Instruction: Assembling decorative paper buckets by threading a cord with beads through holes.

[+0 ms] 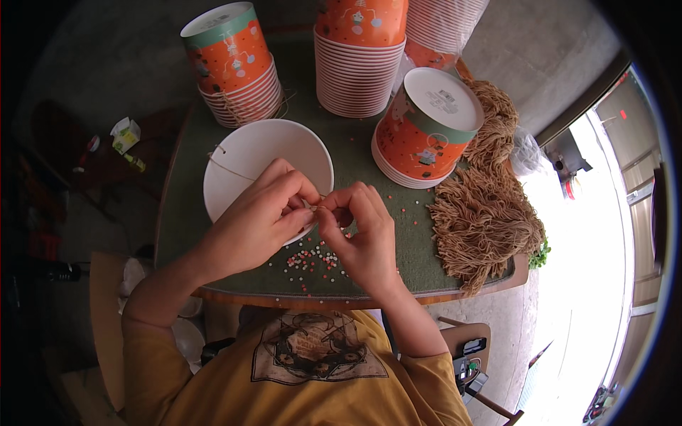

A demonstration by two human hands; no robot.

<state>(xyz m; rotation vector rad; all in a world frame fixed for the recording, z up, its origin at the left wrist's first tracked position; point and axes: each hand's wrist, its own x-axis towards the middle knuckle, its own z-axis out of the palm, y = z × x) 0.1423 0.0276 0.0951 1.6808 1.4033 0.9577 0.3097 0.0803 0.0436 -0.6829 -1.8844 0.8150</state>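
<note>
The bucket [288,149] you are working on is over the left half of the table [405,245], its white inside facing up toward you. Your left hand [259,216] and right hand [366,227] meet at its right rim, each with thumb and forefinger pinched on a thin string [234,172], fingertips almost touching.

By my judgement, you are about halfway with this bucket: at the far left of its rim the string looks fastened by a small hole, and from there it runs across the opening to your fingers. What seems to remain is the end you are pinching; your fingers cover it, so I cannot tell whether it is through a hole or knotted.

Counting from the near edge of the table, you have one scatter of small pink and white dots [312,261], too many to number, then two hands, one bucket and one string across it. Along the right edge, reaching down to the near right corner, lies a heap of brown strings [486,220], its strands uncountable.

Farther off stand four upside-down stacks: one short orange stack [419,145] toward the right edge, one orange stack with loose strings about its rims [231,60] by the far left corner, one taller stack [361,71] at the middle of the far edge, and one plastic-wrapped stack [440,28] beside it, partly out of view.
</note>
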